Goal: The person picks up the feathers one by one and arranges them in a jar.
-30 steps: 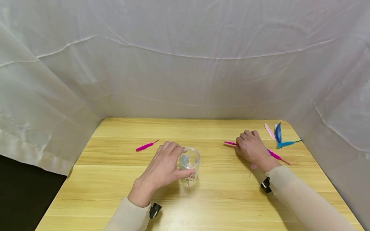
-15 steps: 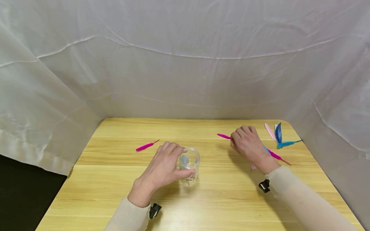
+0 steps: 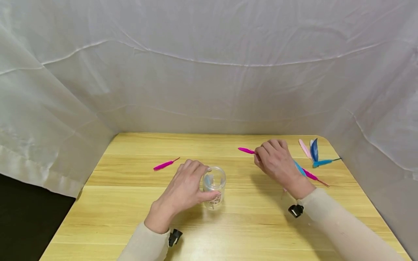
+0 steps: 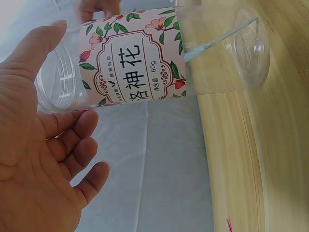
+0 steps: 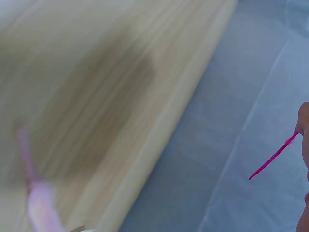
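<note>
now our left hand (image 3: 184, 190) grips the jar (image 3: 214, 187) on the tabletop (image 3: 130, 203); right of the jar, our right hand (image 3: 275, 161) pinches a pink feather (image 3: 245, 150).

Clear, glossy plastic jar (image 3: 214, 187) at frame centre, smooth-walled; paper label (image 4: 133, 60) with matt floral print around its body. Light wood-grain table (image 3: 130, 203), smooth, with a mild sheen along the lower edge. Soft, matt feathers: magenta feather (image 3: 246, 150) right of centre, blue feathers (image 3: 318, 156) at far right. Thin white cloth backdrop (image 3: 209, 72) across the upper frame, creased, slightly lustrous. Beige knit sleeves (image 3: 343, 224) at bottom, matt.
</note>
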